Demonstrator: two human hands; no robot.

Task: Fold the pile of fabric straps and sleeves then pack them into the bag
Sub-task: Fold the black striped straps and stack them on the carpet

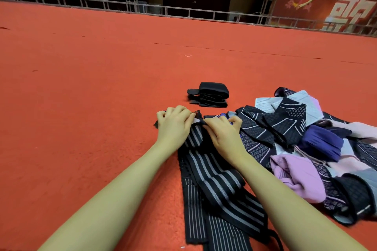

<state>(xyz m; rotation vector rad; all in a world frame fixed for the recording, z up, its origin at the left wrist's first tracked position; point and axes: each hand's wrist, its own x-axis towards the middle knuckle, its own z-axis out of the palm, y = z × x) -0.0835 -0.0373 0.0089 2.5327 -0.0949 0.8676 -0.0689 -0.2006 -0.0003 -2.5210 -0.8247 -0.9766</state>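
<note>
A long black strap with grey stripes lies on the red carpet, running from the near edge up to my hands. My left hand grips its far end with curled fingers. My right hand pinches the same end just to the right. A pile of straps and sleeves, black patterned, purple, pink and grey, lies to the right. Beyond my hands sits a stack of folded black straps. No bag is in view.
Red carpet spreads wide to the left and ahead. A low metal truss rail borders its far edge. A red banner hangs at the back right.
</note>
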